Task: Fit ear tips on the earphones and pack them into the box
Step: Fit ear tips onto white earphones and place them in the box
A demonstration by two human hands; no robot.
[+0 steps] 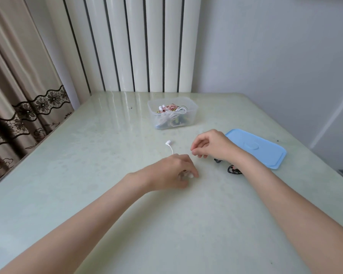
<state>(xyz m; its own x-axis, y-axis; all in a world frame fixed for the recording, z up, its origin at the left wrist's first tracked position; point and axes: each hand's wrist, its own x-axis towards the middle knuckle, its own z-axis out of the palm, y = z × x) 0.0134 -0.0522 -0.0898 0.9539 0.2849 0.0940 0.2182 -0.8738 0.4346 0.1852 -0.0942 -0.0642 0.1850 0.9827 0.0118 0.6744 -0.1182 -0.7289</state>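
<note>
A white earphone (168, 143) lies on the table, its thin cable running down under my left hand (171, 171). My left hand rests on the table with fingers curled round a small white piece, apparently the other earbud. My right hand (211, 144) hovers to the right with thumb and forefinger pinched together; whatever is between them is too small to make out. A clear plastic box (192, 107) farther back holds a tangle of white, red and yellow earphones. Black earphones (231, 169) lie partly hidden under my right wrist.
The box's light blue lid (265, 151) lies flat on the right of the pale green table (107, 155). A white radiator and a curtain stand behind the table's far and left edges. A wall runs along the right.
</note>
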